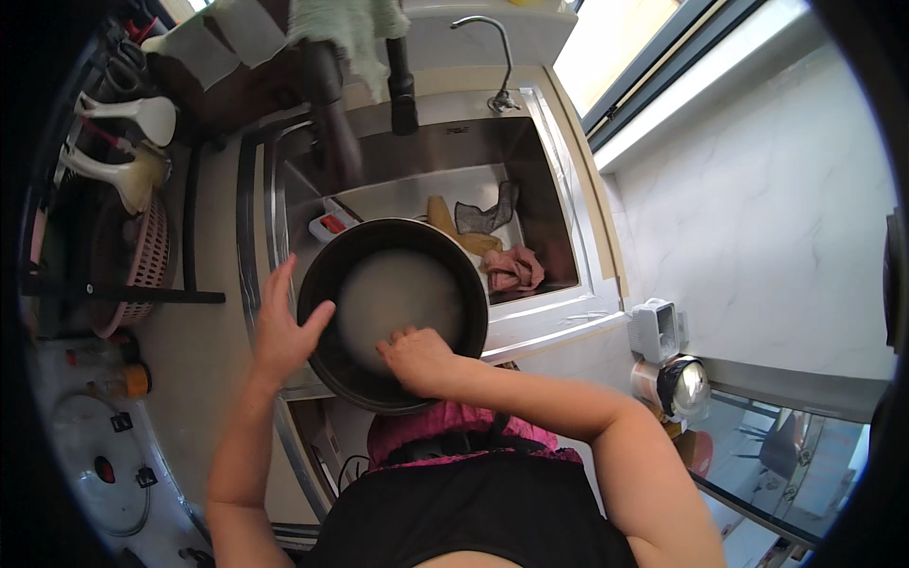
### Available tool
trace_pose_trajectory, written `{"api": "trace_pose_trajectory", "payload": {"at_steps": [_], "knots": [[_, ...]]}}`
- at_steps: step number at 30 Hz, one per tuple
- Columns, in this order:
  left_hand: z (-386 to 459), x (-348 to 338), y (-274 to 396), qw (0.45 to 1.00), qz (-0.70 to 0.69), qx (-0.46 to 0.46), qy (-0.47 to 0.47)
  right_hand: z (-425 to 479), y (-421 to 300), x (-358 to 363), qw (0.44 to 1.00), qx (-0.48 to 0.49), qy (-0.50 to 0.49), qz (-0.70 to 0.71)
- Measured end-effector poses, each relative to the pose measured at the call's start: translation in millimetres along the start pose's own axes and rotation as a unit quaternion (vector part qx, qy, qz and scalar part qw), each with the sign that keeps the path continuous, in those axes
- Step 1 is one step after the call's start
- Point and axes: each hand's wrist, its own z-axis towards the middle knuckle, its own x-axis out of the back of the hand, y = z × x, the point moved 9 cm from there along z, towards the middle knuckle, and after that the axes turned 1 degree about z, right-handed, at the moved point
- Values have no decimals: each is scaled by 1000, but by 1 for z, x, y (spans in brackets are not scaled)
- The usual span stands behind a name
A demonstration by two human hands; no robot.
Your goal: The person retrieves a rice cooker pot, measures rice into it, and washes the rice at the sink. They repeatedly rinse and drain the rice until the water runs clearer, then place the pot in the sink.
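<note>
A dark round pot sits at the sink's front edge, with cloudy whitish liquid inside. My left hand is at the pot's left rim, fingers spread upward and thumb reaching over the rim; whether it touches is unclear. Over the near part of the liquid, my right hand is bent down with curled fingertips at the surface. What those fingertips may hold is hidden.
In the steel sink lie a pink cloth, a grey mesh cloth and a yellowish-brown item. A dark faucet hangs over its left side. A pink basket stands left, beside a black rack bar.
</note>
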Motion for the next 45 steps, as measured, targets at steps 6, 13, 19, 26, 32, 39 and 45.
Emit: {"api": "trace_pose_trajectory", "payload": {"at_steps": [6,13,19,26,32,39,45], "knots": [[26,-9,48,992,-98,-79,-15,0,4,-4,999,-7,-23,-45],[130,-169,154,891,-342,31,-296,4,6,-1,996,-12,63,-59],[206,-347,113,918,-128,213,-309,7,-12,4,986,-3,167,17],[201,-428,129,841,-283,255,-385,34,-2,-34,967,-25,212,141],[206,-425,124,858,-254,253,-368,20,-7,-15,991,-24,91,99],[211,-421,129,892,-218,215,-333,24,-13,-26,958,27,232,167],[214,-418,130,918,-210,173,-289,23,-17,-30,962,30,222,157]]}}
